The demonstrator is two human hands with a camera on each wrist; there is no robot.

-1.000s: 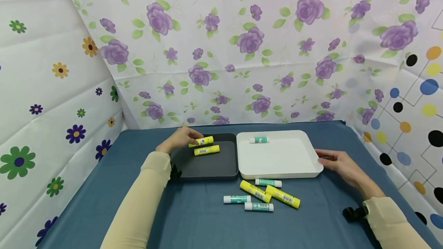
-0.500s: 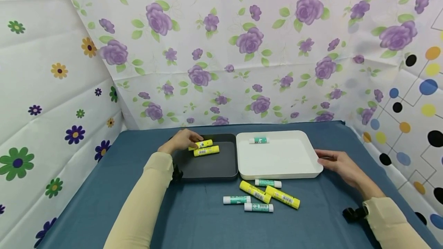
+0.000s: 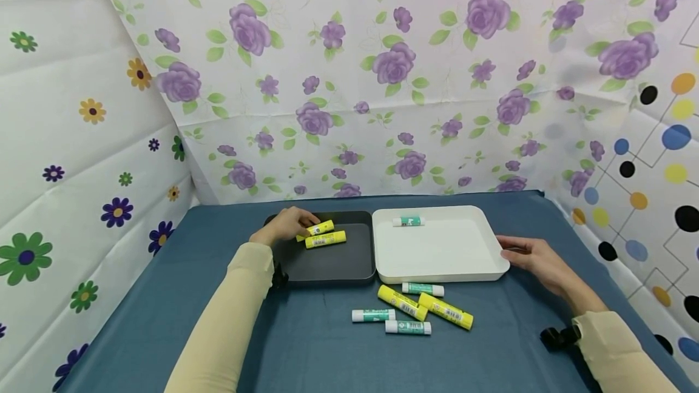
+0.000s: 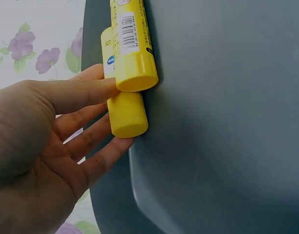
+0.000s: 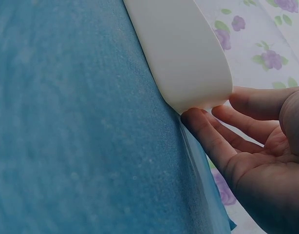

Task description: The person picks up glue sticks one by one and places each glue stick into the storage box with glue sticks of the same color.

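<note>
My left hand (image 3: 287,224) is over the left part of the black tray (image 3: 355,262), holding a yellow glue stick (image 4: 127,114) between thumb and fingers. A second yellow glue stick (image 3: 326,239) lies right beside it in the tray and overlaps it in the left wrist view. My right hand (image 3: 540,262) is at the right side of the white tray (image 3: 442,259); in the right wrist view, thumb and fingertips pinch the tray's edge. A green-and-white glue stick (image 3: 408,221) lies near the back of the white tray.
In front of the trays, on the blue cloth (image 3: 306,344), lie two crossing yellow glue sticks (image 3: 401,302) and several green-and-white ones (image 3: 408,327). The trays stand side by side. Flowered cloth walls (image 3: 327,77) enclose the back and sides.
My left hand has shifted slightly toward me, bringing its yellow glue stick nearer to the other in the black tray. The right hand and white tray have stayed put.
</note>
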